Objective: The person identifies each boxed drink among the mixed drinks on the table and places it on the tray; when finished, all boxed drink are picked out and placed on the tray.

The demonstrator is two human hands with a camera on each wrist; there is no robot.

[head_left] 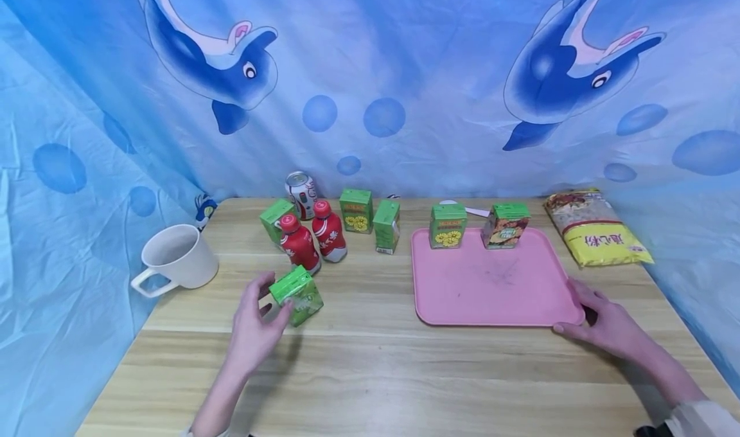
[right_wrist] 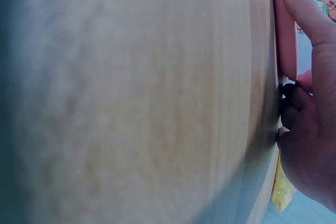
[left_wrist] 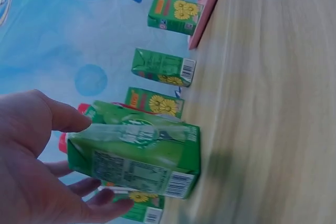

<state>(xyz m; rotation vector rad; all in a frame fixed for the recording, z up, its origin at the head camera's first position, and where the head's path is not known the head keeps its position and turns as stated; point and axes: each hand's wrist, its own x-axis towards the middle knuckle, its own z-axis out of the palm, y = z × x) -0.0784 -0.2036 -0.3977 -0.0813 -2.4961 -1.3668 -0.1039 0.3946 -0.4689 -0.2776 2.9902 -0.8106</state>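
Note:
My left hand point(head_left: 257, 324) holds a green juice carton point(head_left: 300, 299) between thumb and fingers, the carton tilted, left of the table's middle. In the left wrist view the thumb lies on one edge of this carton point(left_wrist: 136, 150) and the fingertips are at its other side. Whether its base touches the table is hard to tell. Over on the right, my right hand point(head_left: 607, 324) grips the near right corner of a pink tray point(head_left: 491, 289), thumb along the front rim. Two juice cartons stand at the tray's back, a green one with yellow flowers point(head_left: 448, 228) and a brown-fronted one point(head_left: 506, 228).
Two red bottles point(head_left: 329, 234) stand just behind the held carton. Farther back are a drink can point(head_left: 300, 196) and several green cartons point(head_left: 356, 212). A white mug point(head_left: 180, 257) is at the left, a yellow food packet point(head_left: 598, 231) at the right. A white utensil point(head_left: 476, 211) lies behind the tray.

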